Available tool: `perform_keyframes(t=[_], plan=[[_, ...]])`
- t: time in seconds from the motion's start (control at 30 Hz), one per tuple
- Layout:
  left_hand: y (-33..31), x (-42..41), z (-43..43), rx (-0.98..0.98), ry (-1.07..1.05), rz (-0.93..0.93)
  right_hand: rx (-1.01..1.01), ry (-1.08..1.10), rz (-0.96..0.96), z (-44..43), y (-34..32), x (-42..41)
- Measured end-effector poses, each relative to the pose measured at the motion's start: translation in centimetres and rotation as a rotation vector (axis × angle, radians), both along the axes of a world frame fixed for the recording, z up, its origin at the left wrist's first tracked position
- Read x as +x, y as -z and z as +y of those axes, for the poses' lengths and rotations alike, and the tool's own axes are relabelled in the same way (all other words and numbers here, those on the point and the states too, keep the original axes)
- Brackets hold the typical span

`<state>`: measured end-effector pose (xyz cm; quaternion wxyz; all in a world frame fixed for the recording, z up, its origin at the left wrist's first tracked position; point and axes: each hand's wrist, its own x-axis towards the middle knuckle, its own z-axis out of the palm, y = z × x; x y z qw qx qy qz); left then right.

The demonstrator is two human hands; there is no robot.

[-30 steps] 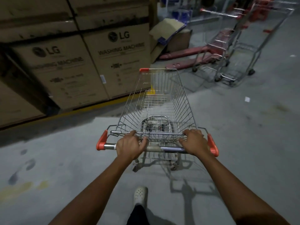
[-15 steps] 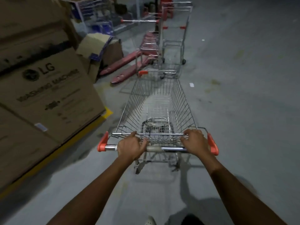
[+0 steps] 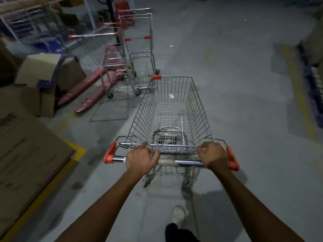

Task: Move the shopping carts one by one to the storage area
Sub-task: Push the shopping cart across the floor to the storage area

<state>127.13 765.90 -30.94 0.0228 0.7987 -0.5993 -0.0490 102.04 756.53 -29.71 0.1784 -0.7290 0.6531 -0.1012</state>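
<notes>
The fingers (image 3: 146, 146) of the left hand (image 3: 139, 158) and of the right hand (image 3: 214, 157) curl tight around the handle bar (image 3: 185, 162) of a wire shopping cart (image 3: 174, 109). The cart stands on the grey floor (image 3: 236, 88) right in front of the person. Only floor shows through its basket. Its wheels are mostly hidden. More carts (image 3: 139, 55) stand ahead on the left, blurry, beside a red pallet jack (image 3: 87, 95). Both arms reach straight out.

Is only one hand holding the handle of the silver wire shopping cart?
No, the left hand and the right hand both grip that metal handle bar.
</notes>
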Motion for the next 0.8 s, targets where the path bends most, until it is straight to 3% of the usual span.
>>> perform_keyframes(t=[0.23,0.47,0.8], plan=[[0.7,1.3,-12.4,0.016,0.176,0.015,-0.074,0.109,-0.087,-9.3,0.9,-0.7],[-0.8,5.2,-23.2,0.094,0.565,-0.009,-0.166,0.091,-0.036,-16.2,0.9,0.1],[-0.3,5.5,-43.1,0.121,0.743,0.02,-0.159,0.214,-0.034,-32.3,1.1,-0.8]])
